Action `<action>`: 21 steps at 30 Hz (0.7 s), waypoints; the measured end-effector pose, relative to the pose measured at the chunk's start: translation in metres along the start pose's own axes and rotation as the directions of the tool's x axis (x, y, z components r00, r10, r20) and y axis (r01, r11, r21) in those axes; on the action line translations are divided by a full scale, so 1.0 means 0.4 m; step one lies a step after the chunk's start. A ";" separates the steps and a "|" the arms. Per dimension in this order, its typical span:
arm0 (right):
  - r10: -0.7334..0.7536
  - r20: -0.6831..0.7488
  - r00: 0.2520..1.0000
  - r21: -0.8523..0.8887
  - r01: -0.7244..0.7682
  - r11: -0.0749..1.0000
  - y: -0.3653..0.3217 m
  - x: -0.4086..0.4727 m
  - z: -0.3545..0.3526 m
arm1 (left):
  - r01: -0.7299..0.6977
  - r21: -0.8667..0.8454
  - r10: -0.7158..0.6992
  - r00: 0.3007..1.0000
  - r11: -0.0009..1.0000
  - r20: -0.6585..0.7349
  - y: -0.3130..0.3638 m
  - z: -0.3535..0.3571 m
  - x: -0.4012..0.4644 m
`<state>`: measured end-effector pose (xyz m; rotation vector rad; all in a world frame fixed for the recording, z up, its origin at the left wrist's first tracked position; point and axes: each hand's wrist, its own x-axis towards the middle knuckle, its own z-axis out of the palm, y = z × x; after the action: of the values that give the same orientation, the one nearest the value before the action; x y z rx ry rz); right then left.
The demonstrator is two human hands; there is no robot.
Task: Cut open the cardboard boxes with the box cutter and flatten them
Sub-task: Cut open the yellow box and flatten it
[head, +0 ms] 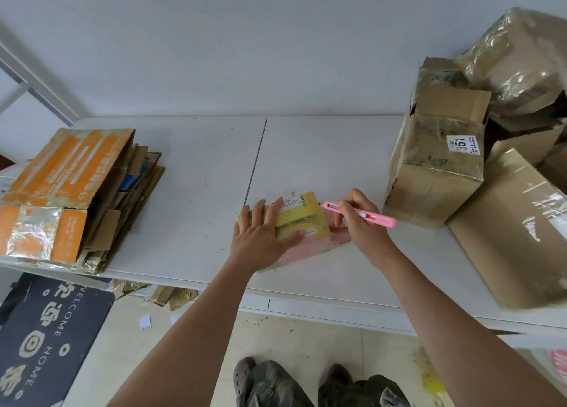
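Pressing my left hand (260, 234) flat, fingers straight, on the small yellow and pink box (302, 233) at the centre of the frame, I keep it pinned to the white desk (190, 191). My right hand (357, 219) grips the pink box cutter (360, 214) like a pen, just beside the box's right end; I cannot tell whether the blade is out or touching the cardboard.

Judging by how things lie, I am somewhere in the middle of the job. At the left of the frame sits a stack of flattened cardboard (82, 191), orange-printed sheets on top, which looks like finished work. A few scraps of tape and card (162, 296) lie on the floor under the desk edge, beside a dark mat (46, 339).

Plenty is left. At the right of the frame a pile of taped brown boxes (478, 161) stands whole, one with a white label reading 351 (461, 143), some wrapped in glossy tape. The small box under my palm looks partly squashed but not yet laid fully flat.
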<state>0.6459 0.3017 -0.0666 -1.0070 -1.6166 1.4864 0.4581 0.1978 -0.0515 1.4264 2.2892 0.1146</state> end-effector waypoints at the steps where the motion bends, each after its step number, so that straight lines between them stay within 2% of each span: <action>1: 0.003 -0.001 1.000 -0.003 -0.003 1.000 0.000 -0.003 -0.001 | 0.002 0.001 -0.002 1.000 1.000 0.001 0.000 0.001 0.000; 7: 0.083 0.017 0.996 0.056 -0.084 0.995 0.004 -0.031 -0.010 | 0.002 -0.008 -0.002 1.000 1.000 -0.002 -0.002 0.003 0.002; 21: 0.139 -0.001 0.990 0.111 -0.138 0.984 -0.019 -0.060 -0.011 | 0.006 0.002 -0.006 1.000 1.000 0.026 -0.001 0.001 0.000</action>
<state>0.6597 0.2818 -0.0585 -1.0797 -1.4659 1.6427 0.4580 0.1975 -0.0518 1.4132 2.2732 0.0917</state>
